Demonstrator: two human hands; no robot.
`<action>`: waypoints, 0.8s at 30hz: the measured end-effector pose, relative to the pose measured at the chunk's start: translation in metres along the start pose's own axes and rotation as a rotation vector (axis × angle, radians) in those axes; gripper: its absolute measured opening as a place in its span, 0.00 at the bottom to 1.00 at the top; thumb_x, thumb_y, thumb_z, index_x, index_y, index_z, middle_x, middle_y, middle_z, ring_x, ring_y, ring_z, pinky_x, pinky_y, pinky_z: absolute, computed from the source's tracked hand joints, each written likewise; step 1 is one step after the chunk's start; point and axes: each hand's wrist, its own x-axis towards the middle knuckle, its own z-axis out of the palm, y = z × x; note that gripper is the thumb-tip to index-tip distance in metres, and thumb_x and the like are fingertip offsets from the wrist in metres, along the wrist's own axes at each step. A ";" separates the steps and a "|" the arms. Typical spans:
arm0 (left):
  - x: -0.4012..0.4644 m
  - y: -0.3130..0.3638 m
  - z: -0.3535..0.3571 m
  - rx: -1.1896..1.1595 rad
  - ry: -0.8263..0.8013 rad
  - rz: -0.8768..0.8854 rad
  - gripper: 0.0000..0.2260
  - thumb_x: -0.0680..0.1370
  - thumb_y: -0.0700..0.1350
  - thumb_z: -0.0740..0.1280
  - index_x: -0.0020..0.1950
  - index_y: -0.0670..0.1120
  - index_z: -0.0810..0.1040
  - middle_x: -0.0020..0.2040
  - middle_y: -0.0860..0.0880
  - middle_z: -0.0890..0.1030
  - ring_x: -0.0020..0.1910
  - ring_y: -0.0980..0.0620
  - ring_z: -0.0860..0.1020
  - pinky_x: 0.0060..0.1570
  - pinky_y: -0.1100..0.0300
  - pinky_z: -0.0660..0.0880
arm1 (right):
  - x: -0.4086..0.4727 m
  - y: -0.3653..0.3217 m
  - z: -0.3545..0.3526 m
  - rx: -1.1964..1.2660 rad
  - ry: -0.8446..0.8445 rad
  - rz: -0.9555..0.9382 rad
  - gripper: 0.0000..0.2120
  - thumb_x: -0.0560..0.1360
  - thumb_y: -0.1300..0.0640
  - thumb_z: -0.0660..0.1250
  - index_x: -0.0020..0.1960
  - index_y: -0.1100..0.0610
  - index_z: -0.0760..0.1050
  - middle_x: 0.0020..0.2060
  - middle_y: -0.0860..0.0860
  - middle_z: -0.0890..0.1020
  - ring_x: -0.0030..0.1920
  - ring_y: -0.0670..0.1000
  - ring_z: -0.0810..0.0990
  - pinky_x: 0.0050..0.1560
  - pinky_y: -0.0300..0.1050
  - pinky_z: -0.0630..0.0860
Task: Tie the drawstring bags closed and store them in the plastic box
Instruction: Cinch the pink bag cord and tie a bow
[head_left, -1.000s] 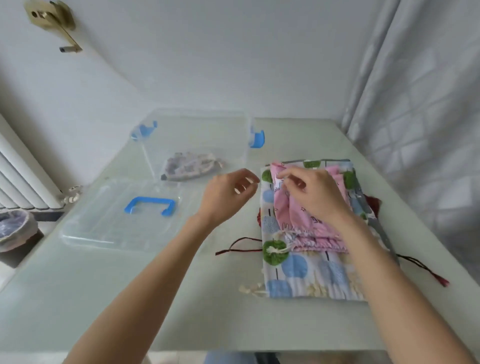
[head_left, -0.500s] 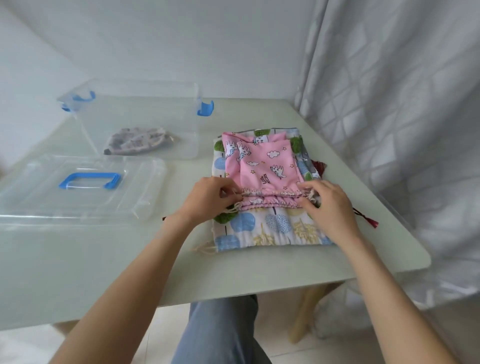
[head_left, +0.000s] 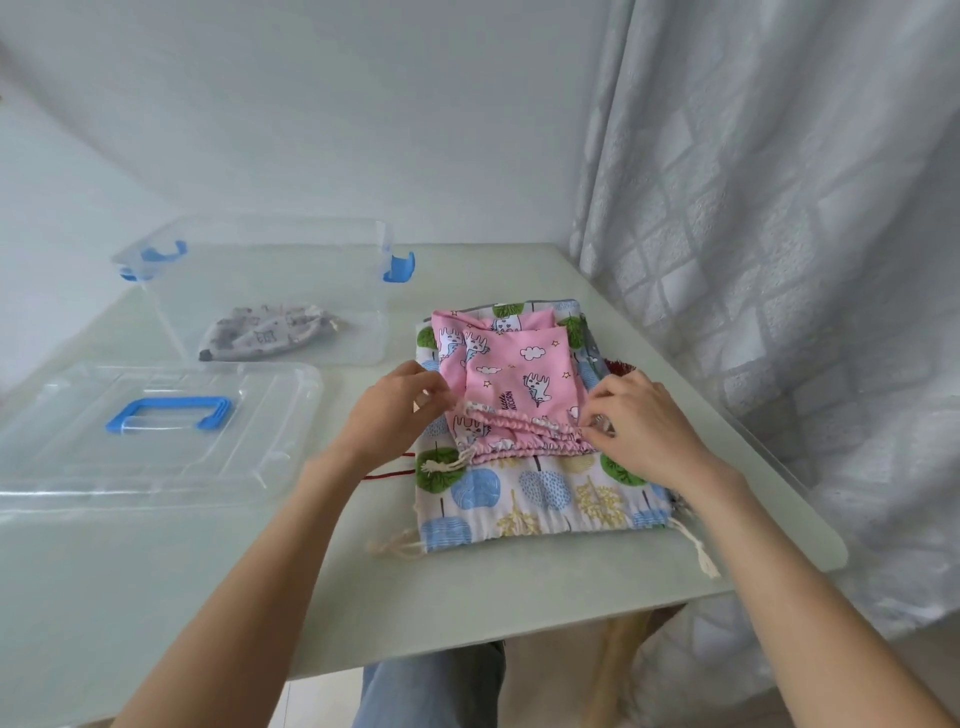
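A pink drawstring bag (head_left: 524, 371) with white unicorn prints lies on top of a larger white bag (head_left: 540, 496) printed with blue and green trees. My left hand (head_left: 395, 410) pinches the pink bag's gathered opening at its left end. At the right end of the same opening my right hand (head_left: 641, 423) pinches the fabric. A clear plastic box (head_left: 270, 296) with blue latches stands at the back left and holds one grey patterned bag (head_left: 262, 332).
The box's clear lid (head_left: 150, 431) with a blue handle lies flat at the left. A grey curtain (head_left: 779, 234) hangs along the table's right edge. Red cord (head_left: 389, 473) and cream drawstring ends (head_left: 701, 551) stick out from under the bags.
Both hands came down from the pink bag's upper edge to its gathered opening and took hold of its two ends. The camera view swung right and downward.
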 end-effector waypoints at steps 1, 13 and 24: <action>-0.001 0.000 0.002 -0.064 0.026 -0.015 0.08 0.78 0.48 0.64 0.46 0.46 0.81 0.48 0.51 0.75 0.42 0.55 0.77 0.45 0.60 0.73 | 0.001 0.001 0.002 0.013 0.036 -0.002 0.09 0.77 0.51 0.62 0.53 0.51 0.79 0.56 0.46 0.77 0.58 0.50 0.68 0.57 0.45 0.64; 0.027 0.007 -0.007 -1.178 0.433 -0.365 0.14 0.79 0.50 0.61 0.42 0.43 0.79 0.46 0.50 0.84 0.49 0.54 0.81 0.52 0.62 0.76 | 0.071 -0.024 -0.029 0.884 0.244 0.110 0.05 0.76 0.55 0.66 0.46 0.55 0.78 0.37 0.48 0.82 0.35 0.40 0.78 0.43 0.34 0.74; 0.026 -0.023 -0.030 -1.915 0.704 -0.286 0.20 0.81 0.51 0.56 0.29 0.47 0.68 0.24 0.54 0.68 0.24 0.58 0.71 0.40 0.60 0.79 | 0.092 -0.018 0.015 1.583 0.453 0.354 0.04 0.75 0.62 0.66 0.45 0.54 0.78 0.34 0.45 0.84 0.38 0.41 0.82 0.39 0.32 0.75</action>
